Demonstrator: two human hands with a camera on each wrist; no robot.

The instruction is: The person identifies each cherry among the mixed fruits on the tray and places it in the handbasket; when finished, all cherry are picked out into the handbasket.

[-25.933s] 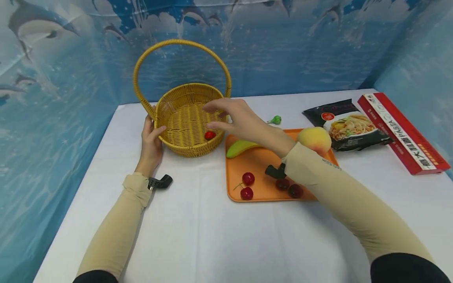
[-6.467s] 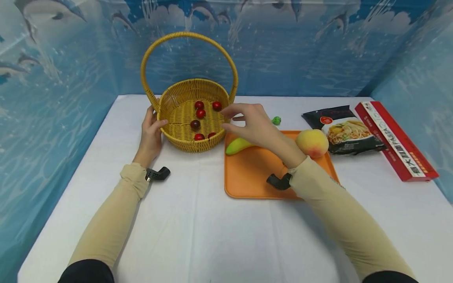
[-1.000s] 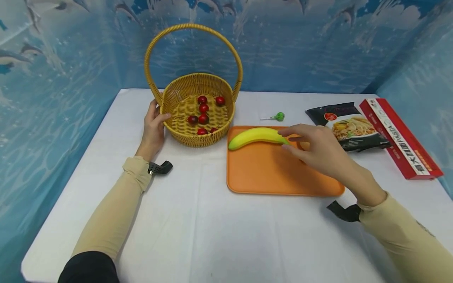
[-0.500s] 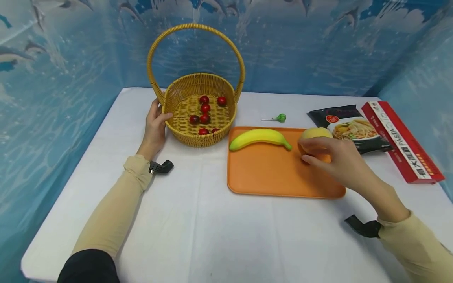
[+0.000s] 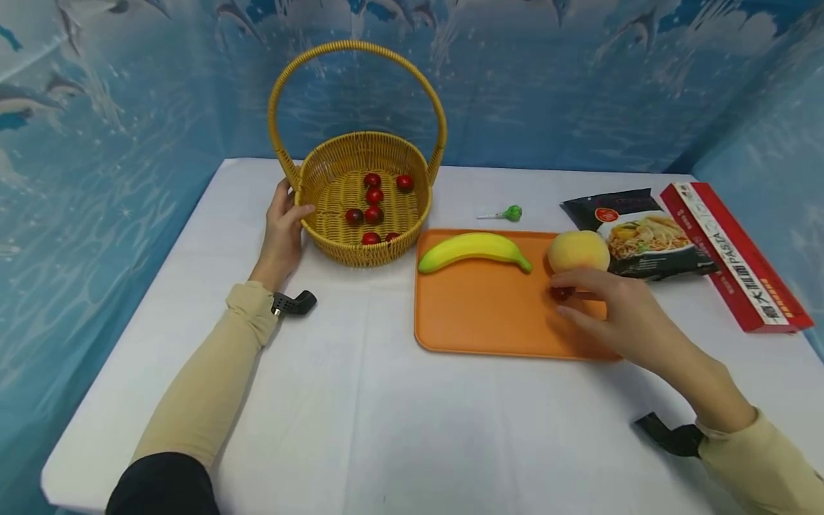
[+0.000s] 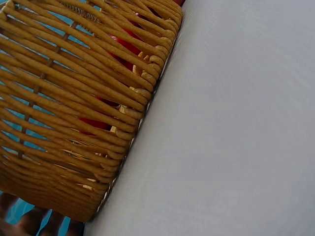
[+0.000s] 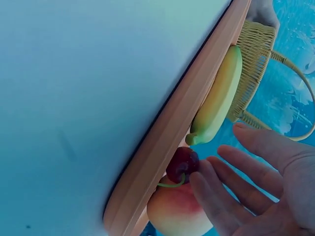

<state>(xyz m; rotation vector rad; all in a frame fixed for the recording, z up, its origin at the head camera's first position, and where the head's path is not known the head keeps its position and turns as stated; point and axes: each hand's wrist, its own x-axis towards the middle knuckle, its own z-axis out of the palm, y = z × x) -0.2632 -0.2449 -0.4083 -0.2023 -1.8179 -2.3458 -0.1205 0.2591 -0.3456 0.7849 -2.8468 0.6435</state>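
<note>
My left hand grips the left side of a yellow wicker basket, thumb over the rim; in the left wrist view the wicker wall fills the left part. Several red cherries lie inside the basket. Over the right part of an orange tray, my right hand reaches with thumb and fingers spread apart. Its fingertips are right at a dark red cherry with a green stem. Beside that cherry sits a peach. A banana lies along the tray's back edge.
A green lollipop lies behind the tray. At the back right are a black noodle packet and a long red pasta box. Blue dolphin-print curtain stands behind the white table.
Cherries seen on the tray earliest are now in the basket. Within the last second my right hand has moved right from the banana's end to the cherry by the peach. The left hand keeps its hold.
</note>
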